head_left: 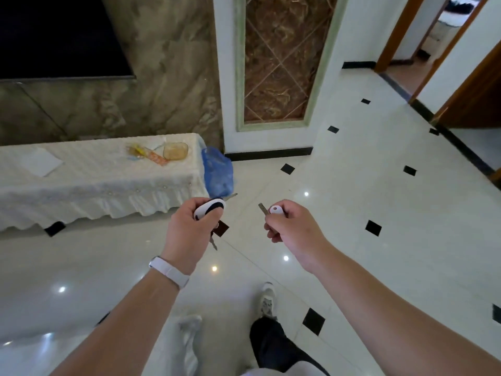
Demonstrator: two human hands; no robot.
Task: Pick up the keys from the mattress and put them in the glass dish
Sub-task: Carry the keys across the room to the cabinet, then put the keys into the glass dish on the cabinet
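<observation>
My left hand (189, 229) is closed on a white and dark key fob (209, 208); a metal key blade sticks out past it and another small key dangles below the fingers. My right hand (290, 226) grips a key with a white oval head (276, 210), its blade pointing left. Both hands are held out over the tiled floor. The amber glass dish (175, 151) stands on the right end of a low cabinet covered by a white cloth (95, 185), ahead and to the left of my hands. The mattress is not in view.
Beside the dish lie some small orange and yellow items (146, 154); a white paper (42, 162) lies further left. A blue plastic bag (218, 172) hangs at the cabinet's right end. A dark TV screen (54, 36) hangs above. Doorways open at the right. My feet show below.
</observation>
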